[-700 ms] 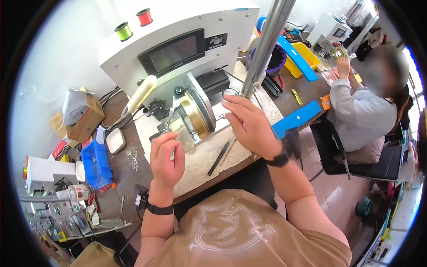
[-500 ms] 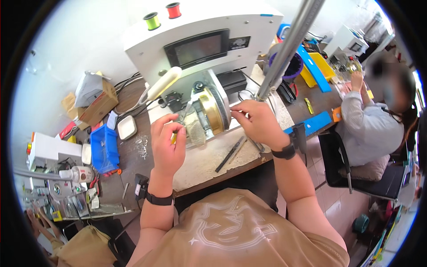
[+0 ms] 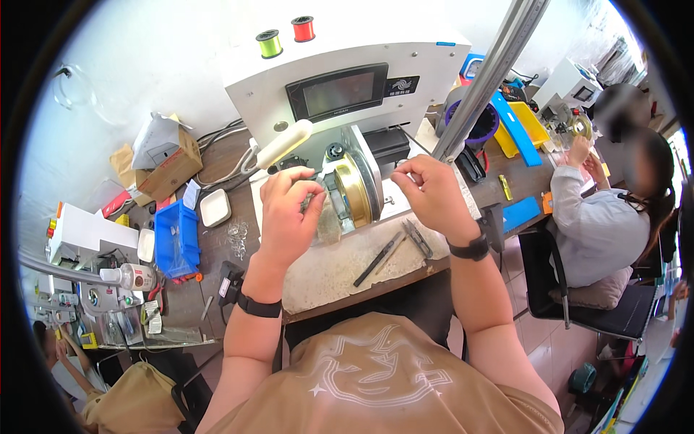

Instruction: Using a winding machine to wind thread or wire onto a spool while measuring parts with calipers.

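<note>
A white benchtop machine (image 3: 426, 69) with a dark screen (image 3: 338, 92) stands before me. On its front is a gold-coloured wheel (image 3: 353, 189) beside an upright metal disc plate (image 3: 365, 163). My left hand (image 3: 288, 220) is raised at the wheel's left side, thumb and fingers curled together in a pinch. What it pinches, if anything, is too small to tell. A pale cloth-like piece (image 3: 330, 226) hangs beside the wheel, partly behind that hand. Right of the plate, my right hand (image 3: 431, 197) holds a pinch in the air, just above a small metal pin (image 3: 390, 200).
Green (image 3: 270, 45) and red (image 3: 303, 29) thread spools sit on the machine. A black pen-like tool (image 3: 378, 259) and tweezers (image 3: 418, 239) lie on the pale mat. A blue bin (image 3: 177, 239) stands left; a metal post (image 3: 481, 87) rises right. A co-worker (image 3: 603, 217) sits at the right.
My right hand has lifted off the pin beside the plate, which now shows. The left hand has moved up and toward the wheel. The whole view has shifted a little.
</note>
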{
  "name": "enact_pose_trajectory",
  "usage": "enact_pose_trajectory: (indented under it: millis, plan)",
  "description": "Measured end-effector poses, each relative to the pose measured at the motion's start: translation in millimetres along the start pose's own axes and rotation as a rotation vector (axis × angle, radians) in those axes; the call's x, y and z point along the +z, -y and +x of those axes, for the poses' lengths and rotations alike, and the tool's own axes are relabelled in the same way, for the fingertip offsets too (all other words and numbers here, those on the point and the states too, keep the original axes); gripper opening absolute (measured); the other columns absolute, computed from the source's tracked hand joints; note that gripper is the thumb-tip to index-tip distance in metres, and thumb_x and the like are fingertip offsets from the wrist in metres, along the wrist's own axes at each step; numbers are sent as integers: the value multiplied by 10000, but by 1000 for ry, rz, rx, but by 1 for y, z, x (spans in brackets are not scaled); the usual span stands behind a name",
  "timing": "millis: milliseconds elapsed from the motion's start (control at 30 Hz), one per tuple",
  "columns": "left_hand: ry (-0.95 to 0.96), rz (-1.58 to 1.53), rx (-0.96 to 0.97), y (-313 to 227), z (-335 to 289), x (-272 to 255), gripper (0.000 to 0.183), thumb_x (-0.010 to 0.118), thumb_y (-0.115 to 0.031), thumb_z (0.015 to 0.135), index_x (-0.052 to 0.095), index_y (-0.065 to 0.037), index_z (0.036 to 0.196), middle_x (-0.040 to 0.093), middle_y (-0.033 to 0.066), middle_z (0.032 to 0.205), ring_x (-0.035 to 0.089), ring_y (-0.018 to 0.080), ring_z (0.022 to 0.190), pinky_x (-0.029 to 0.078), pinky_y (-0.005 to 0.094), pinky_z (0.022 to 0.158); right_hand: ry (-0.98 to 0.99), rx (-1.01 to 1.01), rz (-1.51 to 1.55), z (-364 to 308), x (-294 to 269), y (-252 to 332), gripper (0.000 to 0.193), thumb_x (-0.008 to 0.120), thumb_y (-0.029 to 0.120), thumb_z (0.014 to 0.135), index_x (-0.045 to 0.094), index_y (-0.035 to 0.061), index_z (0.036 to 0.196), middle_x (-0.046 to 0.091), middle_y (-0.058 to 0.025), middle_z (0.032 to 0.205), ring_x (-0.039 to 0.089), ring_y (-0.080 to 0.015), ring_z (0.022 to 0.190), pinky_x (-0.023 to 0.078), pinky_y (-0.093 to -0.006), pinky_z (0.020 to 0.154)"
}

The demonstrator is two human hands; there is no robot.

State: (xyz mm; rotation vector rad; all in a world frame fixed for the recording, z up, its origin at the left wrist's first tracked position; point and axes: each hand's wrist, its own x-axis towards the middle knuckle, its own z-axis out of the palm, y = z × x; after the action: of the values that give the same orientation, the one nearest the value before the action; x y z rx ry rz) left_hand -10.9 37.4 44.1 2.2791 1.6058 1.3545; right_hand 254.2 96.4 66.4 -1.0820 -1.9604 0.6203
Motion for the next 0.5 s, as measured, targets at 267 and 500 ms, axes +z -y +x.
enact_pose_trajectory:
  millis: [267, 500]
  plan:
    - [-46, 52, 100, -12, 6, -1, 140, 826, -133, 796, 762, -116, 919, 688, 40, 1121, 609, 261, 1082, 398, 408, 975, -208, 221, -70, -16, -42, 16, 104, 734, 83, 907, 704, -16, 903, 598, -70, 671, 529, -156, 561, 433, -294, 556]
    - [-43, -13, 94, -41, -12, -18, 174, 848, -66, 787, 762, -79, 937, 720, 63, 1025, 635, 265, 952, 497, 364, 821, -54, 21, -76, -44, -49, 44, 64, 741, 43, 892, 702, -7, 902, 632, -96, 773, 592, -198, 648, 460, -315, 585]
